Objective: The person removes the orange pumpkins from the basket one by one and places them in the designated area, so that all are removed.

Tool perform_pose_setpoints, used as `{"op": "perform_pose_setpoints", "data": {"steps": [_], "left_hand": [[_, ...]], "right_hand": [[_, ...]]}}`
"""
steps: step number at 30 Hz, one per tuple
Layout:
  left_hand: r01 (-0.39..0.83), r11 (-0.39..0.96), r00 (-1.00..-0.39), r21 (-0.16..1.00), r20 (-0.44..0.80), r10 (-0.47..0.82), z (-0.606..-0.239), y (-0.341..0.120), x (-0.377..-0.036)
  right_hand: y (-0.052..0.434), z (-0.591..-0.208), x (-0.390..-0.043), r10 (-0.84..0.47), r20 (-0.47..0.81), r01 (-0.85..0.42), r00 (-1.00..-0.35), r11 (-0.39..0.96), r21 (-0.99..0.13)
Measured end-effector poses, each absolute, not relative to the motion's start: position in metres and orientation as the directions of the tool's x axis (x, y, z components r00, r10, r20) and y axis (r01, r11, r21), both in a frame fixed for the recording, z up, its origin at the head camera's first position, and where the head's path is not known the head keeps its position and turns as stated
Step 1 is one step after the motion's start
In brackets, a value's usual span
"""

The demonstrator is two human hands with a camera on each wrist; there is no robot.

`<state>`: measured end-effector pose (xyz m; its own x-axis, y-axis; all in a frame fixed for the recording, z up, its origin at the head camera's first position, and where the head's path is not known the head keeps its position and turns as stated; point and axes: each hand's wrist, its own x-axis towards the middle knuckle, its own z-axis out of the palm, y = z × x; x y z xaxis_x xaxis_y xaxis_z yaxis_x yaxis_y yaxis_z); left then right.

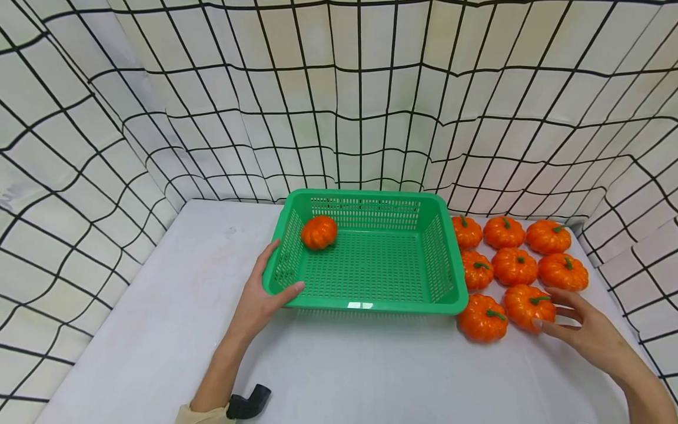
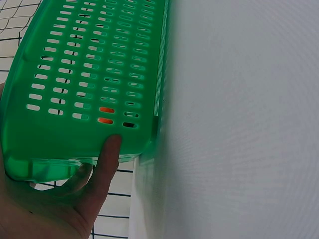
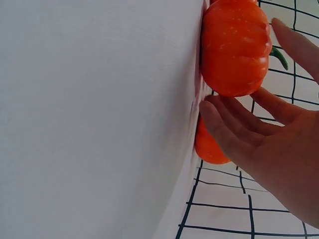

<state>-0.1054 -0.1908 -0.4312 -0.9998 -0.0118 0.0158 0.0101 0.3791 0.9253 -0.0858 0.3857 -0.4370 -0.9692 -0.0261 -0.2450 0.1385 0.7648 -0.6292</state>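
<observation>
A green slotted plastic basket [image 1: 371, 305] stands on the white table and holds one orange pumpkin [image 1: 319, 232] in its far left corner. My left hand [image 1: 279, 272] grips the basket's near left corner, thumb on the front rim. In the left wrist view the left hand [image 2: 97, 159] has its thumb on the basket wall [image 2: 75, 74] and a finger curled under the rim. My right hand [image 1: 545, 307] reaches with spread, straight fingers around a pumpkin [image 1: 524, 303] at the front of the group on the right. The right wrist view shows its fingers [image 3: 224, 119] touching that pumpkin [image 3: 234, 47].
Several more orange pumpkins [image 1: 514, 265] lie in rows on the table right of the basket, one [image 1: 482, 318] just left of the touched one. A black-gridded white cloth [image 1: 339, 118] walls the table on three sides. The white tabletop [image 1: 371, 371] stretches in front.
</observation>
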Motion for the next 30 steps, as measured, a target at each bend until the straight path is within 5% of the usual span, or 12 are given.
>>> {"op": "perform_pose_setpoints", "data": {"steps": [7, 19, 30], "left_hand": [[0.008, 0.378, -1.000, 0.926, 0.012, -0.010, -0.431, -0.190, -0.106], [-0.001, 0.389, -1.000, 0.921, 0.006, -0.016, -0.433, -0.190, -0.104], [0.005, 0.397, -1.000, 0.918, 0.012, -0.014, -0.430, -0.190, -0.104]], "right_hand": [[0.376, -0.428, -0.087, 0.057, -0.036, 0.067, -0.998, 0.753, -0.655], [0.339, -0.404, -0.097, 0.164, 0.127, 0.014, -0.978, 0.663, -0.749], [0.293, -0.384, -0.112, 0.076, 0.247, -0.143, -0.966, 0.639, -0.756]]}}
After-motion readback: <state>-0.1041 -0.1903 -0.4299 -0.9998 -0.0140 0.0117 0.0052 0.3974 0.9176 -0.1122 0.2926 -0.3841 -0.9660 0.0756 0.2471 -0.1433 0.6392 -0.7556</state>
